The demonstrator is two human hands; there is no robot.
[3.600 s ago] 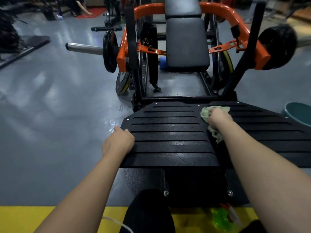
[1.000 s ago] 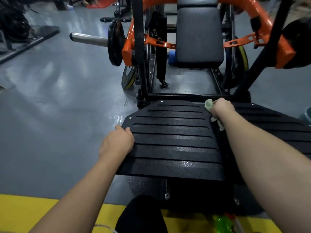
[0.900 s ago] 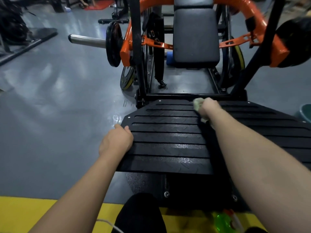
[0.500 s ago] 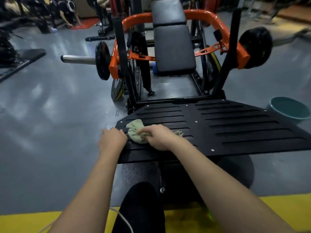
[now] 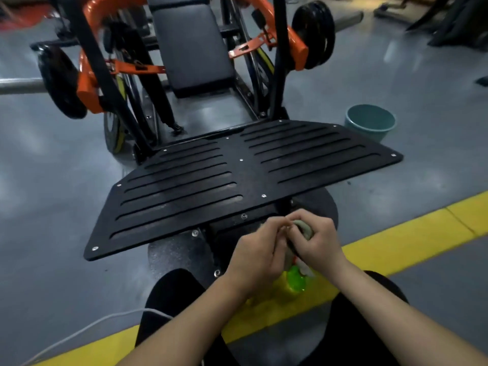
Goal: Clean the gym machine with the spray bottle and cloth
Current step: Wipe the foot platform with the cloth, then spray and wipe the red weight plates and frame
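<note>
The gym machine's black ribbed footplate (image 5: 237,178) lies in front of me, with its dark padded seat (image 5: 190,46) and orange frame (image 5: 298,48) behind. Both my hands are together below the plate's near edge. My right hand (image 5: 317,241) grips the bunched pale green cloth (image 5: 303,228). My left hand (image 5: 258,252) has its fingers curled and pinches at the cloth beside the right hand. The green spray bottle (image 5: 295,280) stands on the floor just under my hands, mostly hidden by them.
A teal bucket (image 5: 369,122) sits on the grey floor right of the footplate. A yellow floor stripe (image 5: 396,239) runs under my knees. Black weight plates (image 5: 60,83) hang on the bars at both sides. A white cable (image 5: 87,328) trails at lower left.
Both hands have left the footplate and come together near its front edge over the spray bottle, the cloth carried with them. The view has shifted left, so the plate sits farther right.
</note>
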